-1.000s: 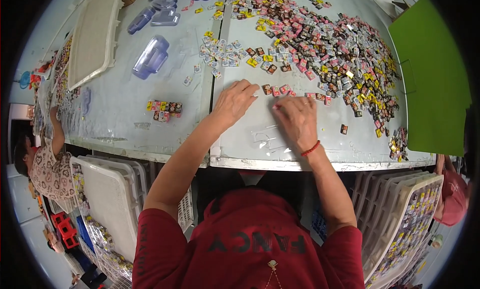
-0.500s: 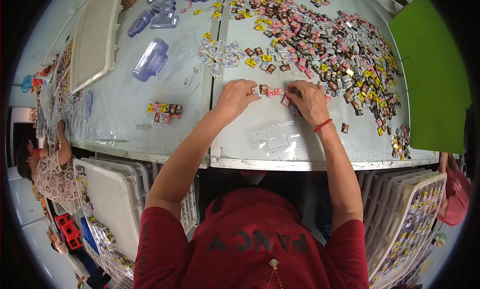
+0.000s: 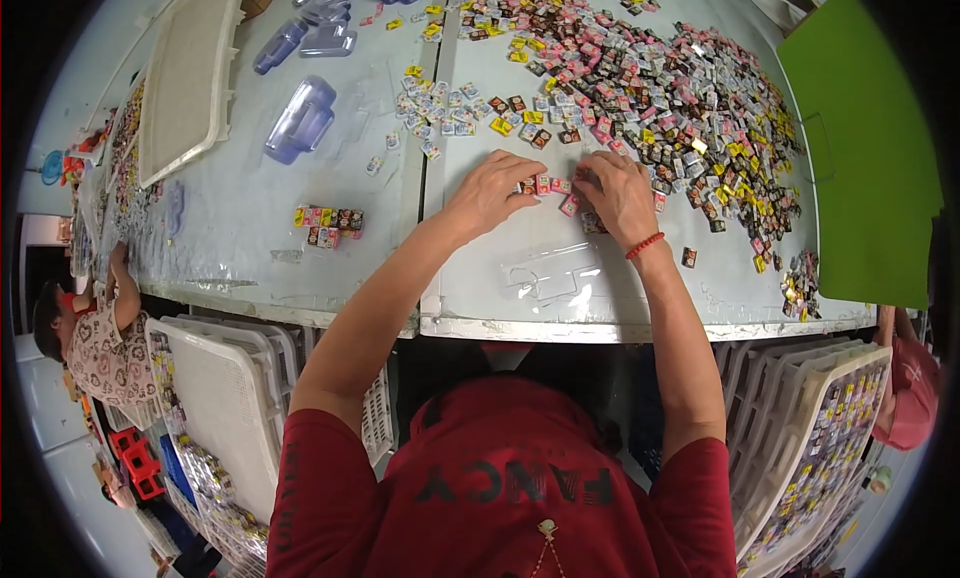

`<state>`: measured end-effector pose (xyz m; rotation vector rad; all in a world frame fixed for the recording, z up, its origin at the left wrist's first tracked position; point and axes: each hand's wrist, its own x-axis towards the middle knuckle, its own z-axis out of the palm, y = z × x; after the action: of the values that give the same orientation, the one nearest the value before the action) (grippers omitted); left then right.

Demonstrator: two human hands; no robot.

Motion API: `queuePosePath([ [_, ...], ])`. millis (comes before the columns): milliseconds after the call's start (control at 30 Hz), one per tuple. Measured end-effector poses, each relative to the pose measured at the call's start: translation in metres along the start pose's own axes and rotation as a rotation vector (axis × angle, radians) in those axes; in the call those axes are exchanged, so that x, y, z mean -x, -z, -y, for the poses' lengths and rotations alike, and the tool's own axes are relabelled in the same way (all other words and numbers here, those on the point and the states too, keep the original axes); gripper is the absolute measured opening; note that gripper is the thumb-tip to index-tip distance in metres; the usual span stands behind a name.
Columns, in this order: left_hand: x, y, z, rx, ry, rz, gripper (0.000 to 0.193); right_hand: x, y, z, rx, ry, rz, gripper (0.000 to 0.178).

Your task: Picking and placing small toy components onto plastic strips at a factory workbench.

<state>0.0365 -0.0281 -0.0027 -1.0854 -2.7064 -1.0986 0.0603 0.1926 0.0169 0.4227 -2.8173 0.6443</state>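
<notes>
A short row of small pink and brown packets lies on the table between my hands. My left hand has its index finger and thumb on either side of the row's left end, at a brown packet. At the right end, my right hand is closed with its fingertips pinched together; what they hold, if anything, is hidden. Just below the row a loose pink packet lies at a slant. Dark packets show partly under my right hand.
A large heap of mixed packets spreads over the far right, with pale blue packets left of it. Clear plastic trays, a packed block of packets and a white crate stand left. A green panel bounds the right.
My left hand has moved right, and the pale packet at its fingertips is now out of sight at the row's left end. My right hand has barely moved.
</notes>
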Motion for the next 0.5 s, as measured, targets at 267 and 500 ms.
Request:
queuePosePath([
  [267,-0.004,-0.020,-0.004,0.053,0.003,-0.056,0.041,0.012,-0.002,0.015,0.007,0.065,-0.105,0.021],
  [500,0.002,-0.017,-0.008,0.062,-0.056,-0.130,0.037,0.010,-0.015,0.024,0.144,0.096,-0.114,0.009],
])
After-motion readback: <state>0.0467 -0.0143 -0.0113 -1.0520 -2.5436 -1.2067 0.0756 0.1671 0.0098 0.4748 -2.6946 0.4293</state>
